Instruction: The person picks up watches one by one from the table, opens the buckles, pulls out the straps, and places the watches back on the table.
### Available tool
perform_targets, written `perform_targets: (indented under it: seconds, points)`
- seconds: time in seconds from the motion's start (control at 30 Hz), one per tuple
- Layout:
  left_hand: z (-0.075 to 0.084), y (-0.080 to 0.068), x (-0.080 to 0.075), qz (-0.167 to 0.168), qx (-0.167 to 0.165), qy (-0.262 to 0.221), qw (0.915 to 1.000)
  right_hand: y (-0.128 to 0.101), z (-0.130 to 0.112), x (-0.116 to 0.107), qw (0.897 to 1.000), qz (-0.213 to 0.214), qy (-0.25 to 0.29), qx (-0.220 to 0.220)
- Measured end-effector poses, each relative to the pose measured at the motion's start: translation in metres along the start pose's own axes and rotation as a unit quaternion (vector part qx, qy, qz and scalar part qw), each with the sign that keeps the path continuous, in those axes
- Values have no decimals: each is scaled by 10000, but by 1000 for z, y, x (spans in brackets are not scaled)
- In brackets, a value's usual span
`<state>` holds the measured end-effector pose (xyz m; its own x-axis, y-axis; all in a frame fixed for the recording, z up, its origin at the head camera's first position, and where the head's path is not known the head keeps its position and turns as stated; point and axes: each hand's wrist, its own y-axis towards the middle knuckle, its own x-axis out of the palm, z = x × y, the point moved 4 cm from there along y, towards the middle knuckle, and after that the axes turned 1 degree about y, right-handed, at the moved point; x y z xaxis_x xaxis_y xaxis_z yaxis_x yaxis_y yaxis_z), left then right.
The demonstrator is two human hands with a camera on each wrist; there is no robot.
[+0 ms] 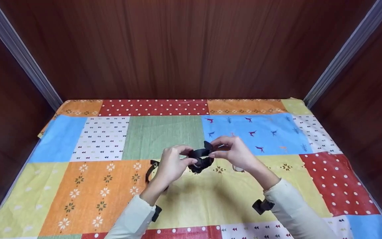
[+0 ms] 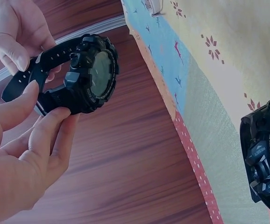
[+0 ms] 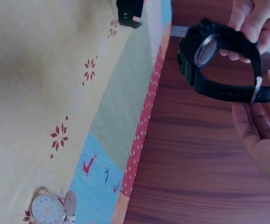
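Note:
A chunky black wristwatch (image 1: 200,163) is held up above the cloth between both hands. Its strap forms a loop, and the loose strap end passes through a keeper (image 3: 257,88) in the right wrist view. My left hand (image 1: 173,165) pinches the strap close to the watch case, thumb on one side and fingers on the other. On the other side, my right hand (image 1: 234,154) grips the strap's end near that keeper between thumb and fingers. The watch's round dial (image 2: 101,73) faces away from the hands in the left wrist view.
A second black watch (image 2: 265,156) lies on the patchwork cloth (image 1: 164,136), left of the hands. Beyond the right wrist is a watch with a white dial (image 3: 47,209) and pale strap. Brown wood-grain panels (image 1: 184,49) stand behind and at both sides.

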<state>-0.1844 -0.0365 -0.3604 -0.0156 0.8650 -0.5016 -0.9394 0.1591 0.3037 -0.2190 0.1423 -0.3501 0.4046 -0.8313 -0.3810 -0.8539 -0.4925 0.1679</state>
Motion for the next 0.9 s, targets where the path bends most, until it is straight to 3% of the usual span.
perform_targets:
  seconds: [0.4,0.9]
  points:
    - [-2,0,-2,-68,-25,-128,9999,-2,3,-8,9990,-39,199,409]
    - [-4,0,-2,-123,-26,-259,9996,-6,12,-12,9976,-249,522,393]
